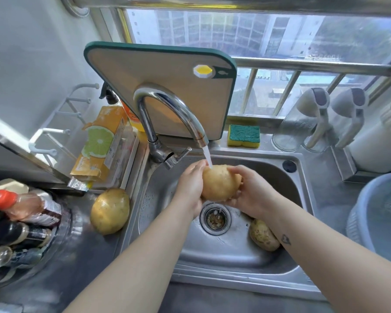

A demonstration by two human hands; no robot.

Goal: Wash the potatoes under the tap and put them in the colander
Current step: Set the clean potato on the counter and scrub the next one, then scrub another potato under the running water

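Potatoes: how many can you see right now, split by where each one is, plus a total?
Held potato, in left hand and right hand under the tap: 1
Sink potato, lying in the sink: 1
Counter potato, on the counter left of the sink: 1
In the visible part of the colander: 0
Total: 3

Daylight enters a barred window (235, 30) beside a white wall (32, 53)
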